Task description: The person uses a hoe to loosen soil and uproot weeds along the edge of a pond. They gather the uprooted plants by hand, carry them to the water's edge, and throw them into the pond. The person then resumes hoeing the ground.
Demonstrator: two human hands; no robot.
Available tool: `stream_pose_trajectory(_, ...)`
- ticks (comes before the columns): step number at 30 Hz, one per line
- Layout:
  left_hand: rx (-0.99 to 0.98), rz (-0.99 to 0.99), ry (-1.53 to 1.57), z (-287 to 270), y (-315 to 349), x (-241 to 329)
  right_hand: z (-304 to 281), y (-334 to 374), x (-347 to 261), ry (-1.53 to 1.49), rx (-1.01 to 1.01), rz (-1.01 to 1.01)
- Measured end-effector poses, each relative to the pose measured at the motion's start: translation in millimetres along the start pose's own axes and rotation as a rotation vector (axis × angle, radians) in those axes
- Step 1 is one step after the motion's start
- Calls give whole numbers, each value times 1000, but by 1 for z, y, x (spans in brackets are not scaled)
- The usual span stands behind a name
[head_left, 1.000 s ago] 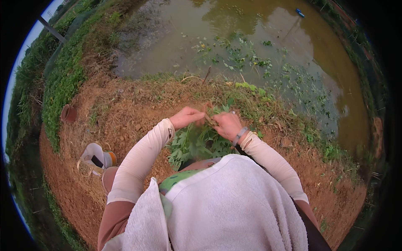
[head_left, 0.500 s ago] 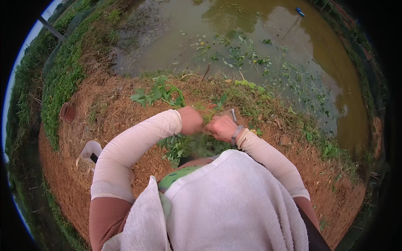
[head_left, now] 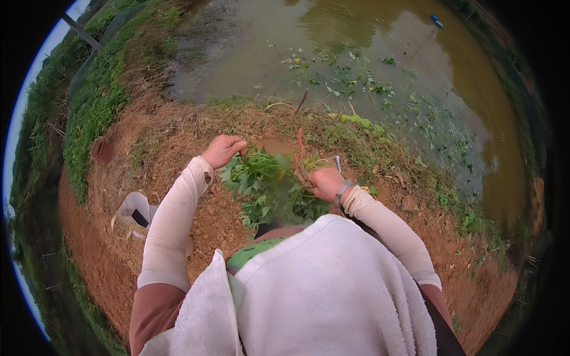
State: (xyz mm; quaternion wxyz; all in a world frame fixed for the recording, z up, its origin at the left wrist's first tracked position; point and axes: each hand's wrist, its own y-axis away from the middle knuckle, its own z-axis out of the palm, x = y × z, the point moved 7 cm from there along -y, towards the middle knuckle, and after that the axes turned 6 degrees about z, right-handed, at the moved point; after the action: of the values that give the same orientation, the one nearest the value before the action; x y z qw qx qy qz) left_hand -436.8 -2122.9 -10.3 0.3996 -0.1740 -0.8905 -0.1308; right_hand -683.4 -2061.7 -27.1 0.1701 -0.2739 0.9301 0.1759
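Note:
A bunch of leafy green stems (head_left: 270, 181) hangs in front of my body, its leaves spread between my two hands. My right hand (head_left: 325, 183) is closed at the right side of the bunch, gripping its stems. A reddish-brown strip (head_left: 299, 155) rises from the fingers of that hand. Just behind it shows the end of a small greyish object (head_left: 338, 162), mostly hidden. My left hand (head_left: 224, 151) is raised at the bunch's upper left, thumb and fingers pinched together. Whatever they hold is too small to make out.
Beyond the grassy bank lies a muddy pond (head_left: 261, 65) with floating plants (head_left: 362, 80). On the reddish soil at left are a white bag (head_left: 133, 207) holding a dark item and a brown pot (head_left: 102, 149) on its side. A thin stick (head_left: 302, 101) stands at the water's edge.
My left hand has moved from beside the right hand out to the upper left. The leafy bunch shows more fully, its upper-left sprig drawn in. The reddish-brown strip now stands up by my right hand.

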Motion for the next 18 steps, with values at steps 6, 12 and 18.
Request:
stream_pose_trajectory(6, 621, -537, 722, -35, 83, -125, -6, 9, 22, -76, 64, 180)
stream_pose_trajectory(12, 1063, -758, 1103, -54, 170, -223, -16, -3, 3, -293, 170, 83)
stream_pose_trajectory(18, 1649, -795, 1220, -44, 261, -316, -15, -8, 29, -1202, 213, 297)
